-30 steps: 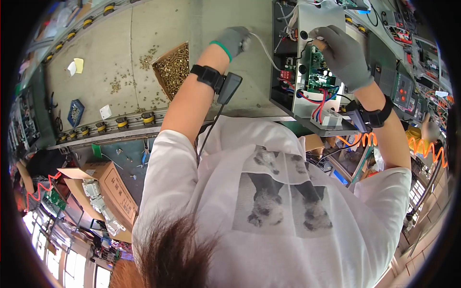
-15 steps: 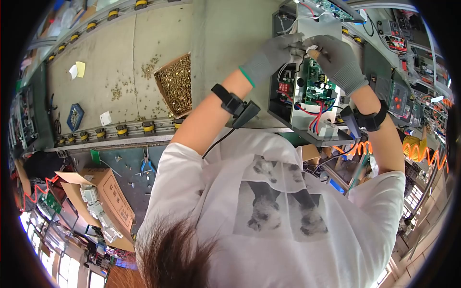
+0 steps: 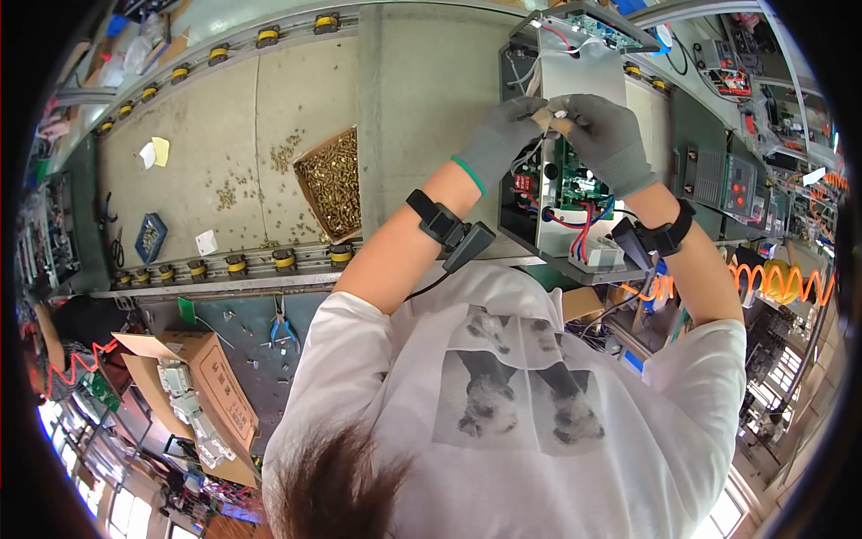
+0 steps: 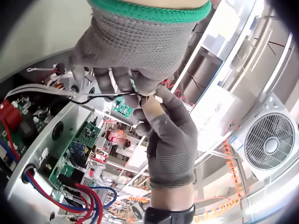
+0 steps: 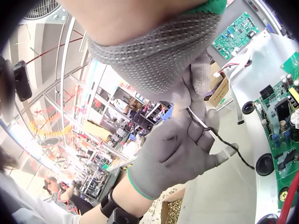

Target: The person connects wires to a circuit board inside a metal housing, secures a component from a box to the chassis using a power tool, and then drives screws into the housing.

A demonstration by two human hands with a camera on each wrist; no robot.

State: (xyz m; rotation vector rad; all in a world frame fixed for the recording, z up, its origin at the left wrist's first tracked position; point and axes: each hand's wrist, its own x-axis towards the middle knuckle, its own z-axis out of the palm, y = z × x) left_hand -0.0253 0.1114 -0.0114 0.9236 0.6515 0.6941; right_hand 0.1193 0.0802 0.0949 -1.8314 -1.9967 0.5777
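The thin black wire [image 4: 100,96] ran between our two grey-gloved hands, just above the upper end of the open grey metal chassis [image 3: 582,76] that stood on the pale conveyor bench [image 3: 422,81]. Our left hand [image 3: 503,144] had its fingers curled round the wire. Our right hand [image 3: 609,144] pinched it between thumb and fingertips, so neither hand was open, and the two touched at the fingertips. We could not tell whether the small pale piece at the pinch was a connector. Below the hands sat the green circuit board [image 3: 573,184], mounted inside the chassis, with red and blue leads [image 3: 582,225] looping out near its lower edge. Well off to the left, beside our left forearm, lay the cardboard box of brass screws [image 3: 323,148], with loose brass screws [image 3: 224,189] scattered on the bench beyond it. We judged the wire the weak point. A hard tug from both hands could strain it where it joined the chassis. The knitted gloves dulled our feel, so the end could slip from the pinch and drop among the board's parts or snag on the other leads.
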